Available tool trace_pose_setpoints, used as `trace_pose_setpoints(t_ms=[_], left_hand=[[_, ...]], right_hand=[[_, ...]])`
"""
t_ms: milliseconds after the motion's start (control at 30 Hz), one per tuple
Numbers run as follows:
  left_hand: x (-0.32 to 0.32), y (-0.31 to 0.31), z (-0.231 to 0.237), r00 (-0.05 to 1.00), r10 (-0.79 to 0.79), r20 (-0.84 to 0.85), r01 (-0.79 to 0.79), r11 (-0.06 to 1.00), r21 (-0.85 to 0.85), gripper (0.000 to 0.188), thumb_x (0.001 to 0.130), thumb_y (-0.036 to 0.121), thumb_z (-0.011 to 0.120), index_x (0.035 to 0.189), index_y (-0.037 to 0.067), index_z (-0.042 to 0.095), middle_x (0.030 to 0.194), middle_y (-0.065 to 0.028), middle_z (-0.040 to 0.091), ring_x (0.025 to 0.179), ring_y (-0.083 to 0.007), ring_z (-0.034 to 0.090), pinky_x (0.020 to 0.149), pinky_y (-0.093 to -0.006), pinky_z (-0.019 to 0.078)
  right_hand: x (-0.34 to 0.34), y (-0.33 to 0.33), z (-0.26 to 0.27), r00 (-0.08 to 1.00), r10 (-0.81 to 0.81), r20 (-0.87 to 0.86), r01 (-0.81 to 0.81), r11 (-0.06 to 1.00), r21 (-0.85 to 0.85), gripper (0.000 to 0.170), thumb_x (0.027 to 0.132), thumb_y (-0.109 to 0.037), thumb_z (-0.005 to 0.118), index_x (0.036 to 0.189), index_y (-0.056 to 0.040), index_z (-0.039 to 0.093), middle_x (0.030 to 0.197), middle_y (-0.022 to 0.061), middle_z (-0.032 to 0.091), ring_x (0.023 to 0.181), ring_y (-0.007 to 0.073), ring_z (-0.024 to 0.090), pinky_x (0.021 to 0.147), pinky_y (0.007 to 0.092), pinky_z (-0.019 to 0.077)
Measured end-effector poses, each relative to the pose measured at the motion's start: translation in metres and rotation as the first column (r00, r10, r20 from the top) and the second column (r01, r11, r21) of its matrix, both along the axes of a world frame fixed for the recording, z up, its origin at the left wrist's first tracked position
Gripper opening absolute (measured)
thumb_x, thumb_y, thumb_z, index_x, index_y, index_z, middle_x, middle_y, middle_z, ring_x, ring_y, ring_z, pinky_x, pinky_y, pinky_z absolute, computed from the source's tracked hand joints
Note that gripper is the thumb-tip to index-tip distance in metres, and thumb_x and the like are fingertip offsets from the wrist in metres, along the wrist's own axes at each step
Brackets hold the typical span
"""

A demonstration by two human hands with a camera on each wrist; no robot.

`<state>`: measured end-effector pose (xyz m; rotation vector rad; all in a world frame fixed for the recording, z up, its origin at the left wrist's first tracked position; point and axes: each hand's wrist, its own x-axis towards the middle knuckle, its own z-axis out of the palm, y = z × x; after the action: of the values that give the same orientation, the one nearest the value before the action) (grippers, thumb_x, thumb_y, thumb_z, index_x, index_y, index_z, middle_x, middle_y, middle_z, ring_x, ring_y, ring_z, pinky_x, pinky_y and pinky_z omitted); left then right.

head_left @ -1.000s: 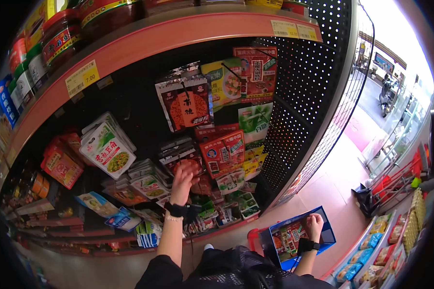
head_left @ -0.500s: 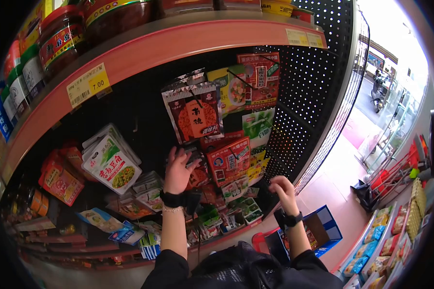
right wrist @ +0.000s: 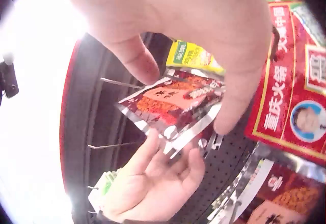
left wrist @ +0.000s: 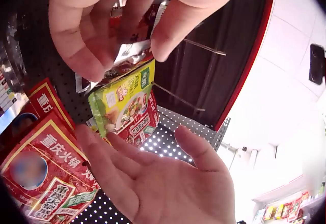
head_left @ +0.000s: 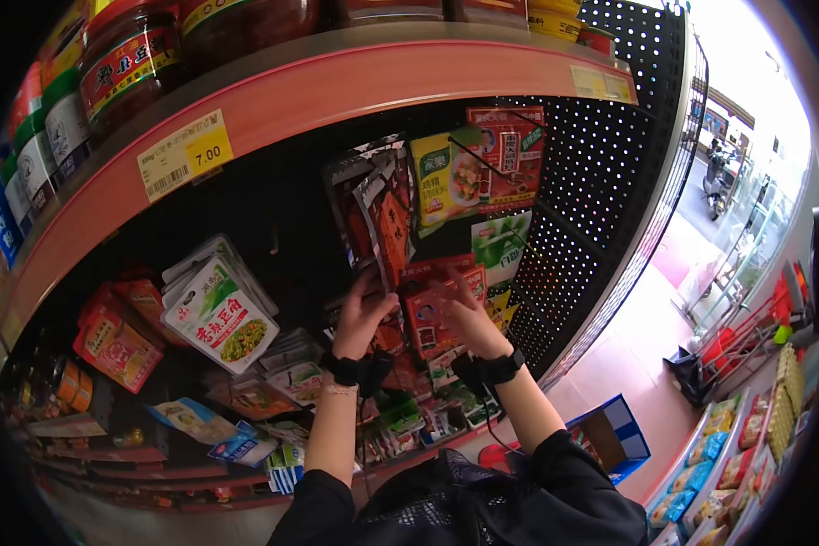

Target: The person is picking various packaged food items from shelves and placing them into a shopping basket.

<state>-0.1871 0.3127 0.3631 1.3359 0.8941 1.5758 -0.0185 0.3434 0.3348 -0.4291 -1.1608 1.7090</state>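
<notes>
Beneath the shelf (head_left: 337,77), the right hand (head_left: 474,320) hovers, fingers spread, as the left hand (head_left: 362,324) pinches a hanging dark-red packet (head_left: 394,223), which a sideways tug might tear, or swing into the yellow packet (head_left: 444,179) beyond.

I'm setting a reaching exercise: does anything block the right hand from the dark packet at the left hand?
Nothing visible stands between the right hand and the dark packet. The left hand pinches its lower end, and its printed face shows in the right wrist view.
</notes>
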Motion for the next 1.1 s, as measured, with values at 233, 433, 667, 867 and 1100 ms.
trace_pose_setpoints(t_ms=[233,433,667,867,1100], left_hand=[[-0.003,-0.019,-0.003,0.973,-0.094,0.213,0.105,0.994,-0.041,0.015,0.082,0.012,0.044,0.093,0.004,0.051,0.091,0.0,0.053,0.076,-0.0069,0.05,0.062,-0.0218,0.042],[0.009,-0.038,0.012,0.992,-0.102,0.073,0.102,0.995,0.009,0.016,0.083,0.015,0.044,0.088,0.001,0.051,0.083,0.0022,0.052,0.075,-0.0032,0.045,0.067,-0.0182,0.0366],[0.029,-0.051,0.001,0.992,-0.062,0.108,0.059,0.998,0.033,0.019,0.082,0.014,0.045,0.092,-0.001,0.051,0.087,0.0009,0.052,0.078,-0.0047,0.044,0.07,-0.0184,0.0343],[0.036,-0.061,-0.012,0.999,-0.036,-0.008,0.036,0.998,0.056,0.019,0.082,0.015,0.046,0.087,-0.003,0.052,0.081,0.0022,0.05,0.074,-0.0051,0.042,0.068,-0.0184,0.0331],[0.047,-0.065,-0.018,0.988,0.027,0.151,-0.03,0.999,0.013,0.01,0.081,0.011,0.046,0.086,0.004,0.05,0.079,0.0009,0.052,0.071,-0.0073,0.049,0.064,-0.022,0.0432]], right_hand=[[-0.002,-0.01,0.0,0.919,0.153,-0.362,-0.23,0.957,-0.178,0.039,0.08,-0.013,0.043,0.115,-0.0038,0.029,0.111,0.0124,0.042,0.099,0.0206,0.044,0.079,0.0338,0.0386],[0.007,-0.028,0.014,0.949,0.028,-0.315,-0.063,0.993,-0.1,0.023,0.082,-0.012,0.041,0.104,-0.0052,0.041,0.098,0.0065,0.05,0.086,0.0147,0.05,0.073,0.0288,0.0411],[0.023,-0.049,0.018,0.972,-0.166,-0.168,0.163,0.986,-0.03,0.02,0.081,-0.013,0.045,0.099,-0.0042,0.043,0.09,0.003,0.051,0.077,0.0097,0.052,0.067,0.0234,0.0431],[0.036,-0.062,0.013,0.961,-0.266,-0.076,0.268,0.963,0.014,0.017,0.081,-0.013,0.046,0.094,-0.0026,0.045,0.083,0.0042,0.053,0.073,0.0104,0.052,0.064,0.0227,0.0429],[0.05,-0.072,0.014,0.962,-0.262,0.076,0.248,0.956,0.16,0.02,0.081,-0.012,0.046,0.098,-0.0015,0.047,0.085,0.002,0.053,0.073,0.007,0.048,0.063,0.0207,0.0394]])
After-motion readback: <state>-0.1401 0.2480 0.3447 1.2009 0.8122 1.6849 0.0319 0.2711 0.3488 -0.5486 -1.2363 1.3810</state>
